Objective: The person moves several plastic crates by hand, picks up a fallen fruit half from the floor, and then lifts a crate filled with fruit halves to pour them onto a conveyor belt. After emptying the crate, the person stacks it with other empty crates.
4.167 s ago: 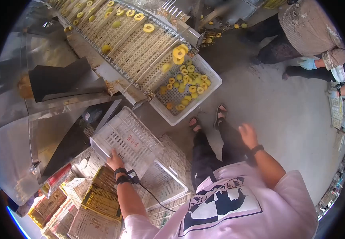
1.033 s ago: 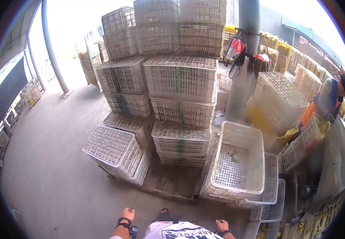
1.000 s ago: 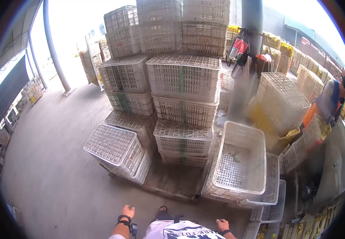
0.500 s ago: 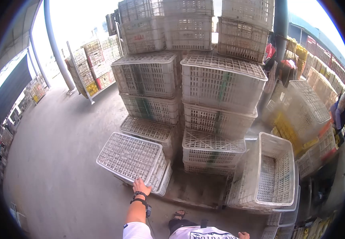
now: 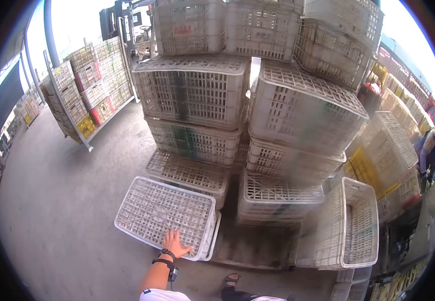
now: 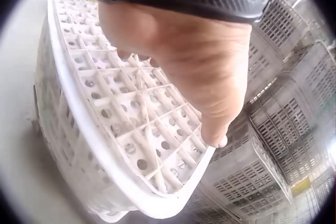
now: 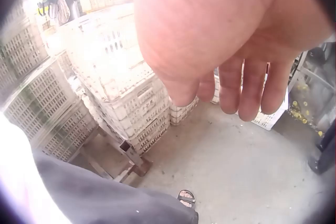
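An upturned white crate (image 5: 163,209) lies bottom up on another crate at the left front of the stacks. My left hand (image 5: 176,244) rests on its near right corner, fingers spread over the grid. In the left wrist view, my left hand (image 6: 184,56) lies across the crate's bottom (image 6: 142,108), with the thumb at the rim and the other fingertips partly hidden. My right hand (image 7: 226,40) hangs in the air in the right wrist view, fingers loose and holding nothing; the head view does not show it.
Tall stacks of white crates (image 5: 298,115) stand ahead. An open-topped crate (image 5: 360,223) sits on a pile at the right. Farther left is a loaded rack (image 5: 89,85). Bare floor (image 5: 67,200) spreads at the left, and a person (image 5: 428,150) is at the far right.
From hanging over the floor, my left hand has come onto the upturned crate and moved further over its top. The head view has moved from the fruit conveyor to the stacks and closer to them.
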Tool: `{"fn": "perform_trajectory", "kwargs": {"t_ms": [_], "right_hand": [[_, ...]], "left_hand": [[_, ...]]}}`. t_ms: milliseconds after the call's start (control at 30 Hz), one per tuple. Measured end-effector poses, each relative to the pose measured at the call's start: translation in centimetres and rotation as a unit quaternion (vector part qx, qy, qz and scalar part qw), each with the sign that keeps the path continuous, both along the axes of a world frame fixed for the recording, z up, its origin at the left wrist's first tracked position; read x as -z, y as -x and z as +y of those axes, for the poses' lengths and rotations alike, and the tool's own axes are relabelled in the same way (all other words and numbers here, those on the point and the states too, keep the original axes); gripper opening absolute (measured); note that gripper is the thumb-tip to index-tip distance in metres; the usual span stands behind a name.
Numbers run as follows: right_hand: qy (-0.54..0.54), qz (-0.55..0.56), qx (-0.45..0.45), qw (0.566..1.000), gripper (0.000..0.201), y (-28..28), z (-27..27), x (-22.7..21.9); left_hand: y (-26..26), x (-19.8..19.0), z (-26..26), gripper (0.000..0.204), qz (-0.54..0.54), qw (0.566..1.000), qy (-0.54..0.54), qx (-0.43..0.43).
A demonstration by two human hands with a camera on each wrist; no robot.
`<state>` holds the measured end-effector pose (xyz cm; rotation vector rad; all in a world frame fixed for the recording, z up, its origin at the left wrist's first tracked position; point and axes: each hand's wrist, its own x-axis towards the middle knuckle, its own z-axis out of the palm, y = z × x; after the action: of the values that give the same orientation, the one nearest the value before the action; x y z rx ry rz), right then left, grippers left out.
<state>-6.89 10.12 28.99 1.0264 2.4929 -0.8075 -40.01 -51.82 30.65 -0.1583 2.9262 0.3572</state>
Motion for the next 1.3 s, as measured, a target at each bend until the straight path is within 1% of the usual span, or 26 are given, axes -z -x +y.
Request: {"fn": "perform_trajectory", "kwargs": {"t_ms": [33, 100, 133, 200, 300, 333, 367, 400, 433, 467, 500, 567, 667, 733, 767, 833, 900, 933, 1000, 1033, 1100, 1167, 1200, 1233, 1267, 1300], "right_hand": [[-0.005, 0.000, -0.003, 1.000, 0.041, 0.2, -0.3, -0.5], [-0.014, -0.001, -0.004, 1.000, 0.041, 0.5, -0.6, -1.3], [-0.018, -0.001, -0.006, 1.000, 0.041, 0.6, -0.8, -1.9], [-0.027, 0.001, -0.008, 1.000, 0.041, 0.8, -1.0, -2.7], [-0.037, 0.006, -0.014, 0.999, 0.042, 0.7, -0.9, -3.5], [-0.038, 0.008, -0.015, 0.999, 0.042, 0.8, -0.8, -3.5], [-0.037, 0.010, -0.017, 0.999, 0.042, 0.9, -0.8, -3.8], [-0.037, 0.016, -0.016, 0.999, 0.042, 0.9, -0.7, -3.6], [-0.037, 0.022, -0.016, 0.999, 0.042, 0.8, -0.6, -3.5], [-0.039, 0.029, -0.015, 0.999, 0.042, 0.7, -0.4, -3.5], [-0.041, 0.034, -0.016, 0.998, 0.042, 0.6, -0.2, -3.4], [-0.039, 0.048, -0.018, 0.998, 0.043, 0.4, 0.3, -3.0], [-0.029, 0.071, -0.019, 0.997, 0.043, 0.2, 0.8, -2.6], [-0.007, 0.091, -0.014, 0.996, 0.042, 1.2, 1.2, -2.2], [0.009, 0.104, -0.009, 0.995, 0.041, 1.9, 1.5, -2.0], [0.041, 0.137, -0.002, 0.990, 0.040, 4.1, 2.2, -0.5], [0.115, 0.177, 0.001, 0.977, 0.037, 5.3, 3.4, 0.4], [0.114, 0.177, -0.001, 0.978, 0.037, 5.7, 4.1, 1.1], [0.085, 0.223, -0.051, 0.970, 0.037, 6.7, 6.3, 2.5], [0.104, 0.214, -0.067, 0.969, 0.037, 7.4, 7.5, 2.3], [0.173, 0.244, -0.037, 0.953, 0.036, 8.1, 9.7, 3.7], [0.187, 0.248, -0.077, 0.947, 0.036, 9.1, 11.9, 2.7], [0.205, 0.257, -0.098, 0.939, 0.036, 9.7, 12.9, 2.3], [0.203, 0.252, -0.109, 0.940, 0.036, 10.4, 13.8, 2.9], [0.236, 0.269, -0.093, 0.929, 0.038, 11.4, 14.3, 3.9], [0.268, 0.287, -0.075, 0.917, 0.041, 12.5, 15.1, 5.1]], "left_hand": [[0.6, 0.9, 1.2, 0.095, -0.003, 1.000, 0.000, -0.001], [1.7, 2.5, 4.8, 0.112, -0.092, 0.989, 0.053, -0.099], [2.1, 3.2, 5.4, 0.112, -0.094, 0.989, 0.051, -0.098], [2.2, 4.4, 6.5, 0.115, -0.035, 0.983, 0.069, -0.164], [1.9, 2.5, 7.3, 0.111, -0.046, 0.984, 0.072, -0.156], [1.9, 2.0, 7.6, 0.105, -0.057, 0.984, 0.076, -0.154], [1.7, 2.6, 7.7, 0.105, -0.053, 0.983, 0.082, -0.156], [1.3, 4.2, 8.1, 0.100, -0.047, 0.984, 0.125, -0.118], [1.2, 4.3, 8.5, 0.097, -0.042, 0.982, 0.167, -0.078], [1.2, 4.4, 8.8, 0.090, -0.020, 0.988, 0.123, -0.096], [1.2, 4.4, 8.9, 0.090, -0.015, 0.987, 0.127, -0.095], [1.1, 3.3, 9.2, 0.088, -0.003, 0.991, 0.089, -0.103], [1.3, 2.4, 8.4, 0.082, 0.075, 0.992, 0.051, -0.089], [0.7, 0.6, 8.8, 0.077, 0.126, 0.989, 0.030, -0.078], [0.2, -0.4, 9.0, 0.077, 0.130, 0.988, 0.034, -0.078], [0.0, -2.6, 9.1, 0.075, 0.123, 0.988, -0.023, -0.091], [-0.4, -3.3, 9.2, 0.072, 0.123, 0.986, -0.029, -0.105], [-0.6, -3.7, 9.5, 0.070, 0.146, 0.982, -0.041, -0.108], [-1.9, -5.1, 10.8, 0.067, 0.182, 0.976, -0.061, -0.104], [-2.5, -6.8, 11.5, 0.067, 0.196, 0.974, -0.065, -0.096], [-3.6, -7.7, 11.9, 0.065, 0.244, 0.962, -0.089, -0.080], [-5.5, -10.3, 13.7, 0.064, 0.276, 0.955, -0.096, -0.057], [-6.4, -11.4, 15.1, 0.064, 0.275, 0.954, -0.098, -0.070], [-7.5, -12.5, 16.4, 0.064, 0.296, 0.950, -0.082, -0.050], [-8.9, -13.5, 17.7, 0.064, 0.315, 0.946, -0.067, -0.028], [-9.9, -13.6, 19.3, 0.064, 0.313, 0.947, -0.069, -0.039]]}}
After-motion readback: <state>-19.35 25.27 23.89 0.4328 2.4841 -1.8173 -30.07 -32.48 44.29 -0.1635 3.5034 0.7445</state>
